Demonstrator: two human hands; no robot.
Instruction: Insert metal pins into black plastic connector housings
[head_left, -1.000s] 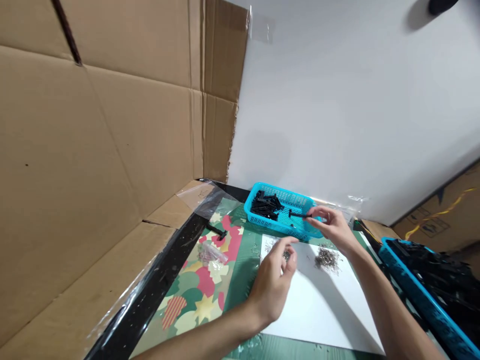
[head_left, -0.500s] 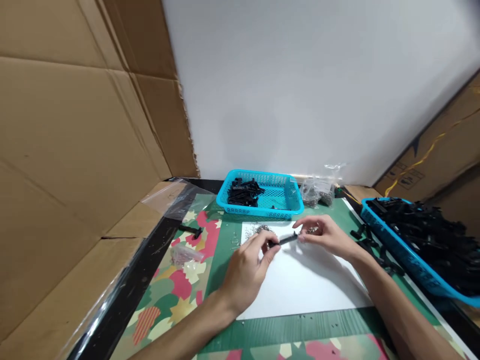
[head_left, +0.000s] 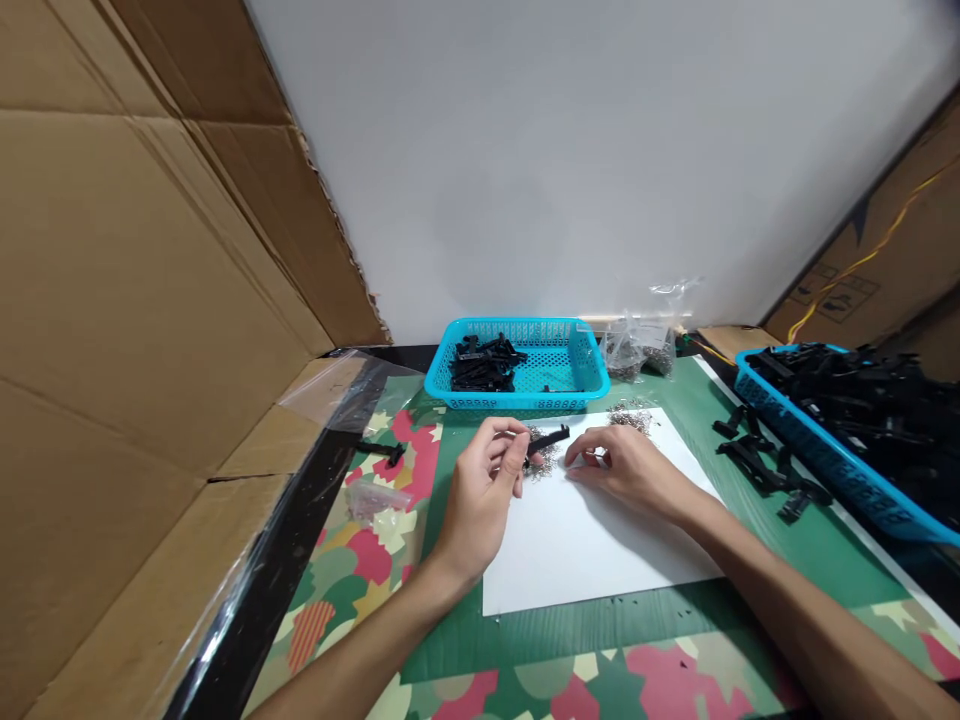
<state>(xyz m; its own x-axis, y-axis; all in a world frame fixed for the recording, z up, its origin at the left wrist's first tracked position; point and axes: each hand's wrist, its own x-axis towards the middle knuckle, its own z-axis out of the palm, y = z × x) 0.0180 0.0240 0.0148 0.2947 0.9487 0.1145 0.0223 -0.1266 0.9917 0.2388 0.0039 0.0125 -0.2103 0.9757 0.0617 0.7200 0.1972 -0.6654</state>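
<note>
**Black and Blue Are Meeting Green, Pink and White**

The held part (head_left: pixel 550 439) is showing black, the metal bits (head_left: pixel 628 416) silvery. The middle basket (head_left: pixel 517 402) and right-hand basket (head_left: pixel 811 428) are showing bright blue. The sheet (head_left: pixel 577 560) is showing white, the mat (head_left: pixel 487 640) green. The table covering (head_left: pixel 372 556) is mixing pink, green, cream and tan shapes, one patch (head_left: pixel 309 632) bearing red stripes. The cardboard (head_left: pixel 150 300) is showing brown, the cord (head_left: pixel 889 241) yellow.

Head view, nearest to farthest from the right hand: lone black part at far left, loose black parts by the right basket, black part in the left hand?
1. Held black part, in the left hand, just left of the right hand.
2. Loose black parts, off to its right.
3. Lone black part, far left, beyond the left hand.
</note>
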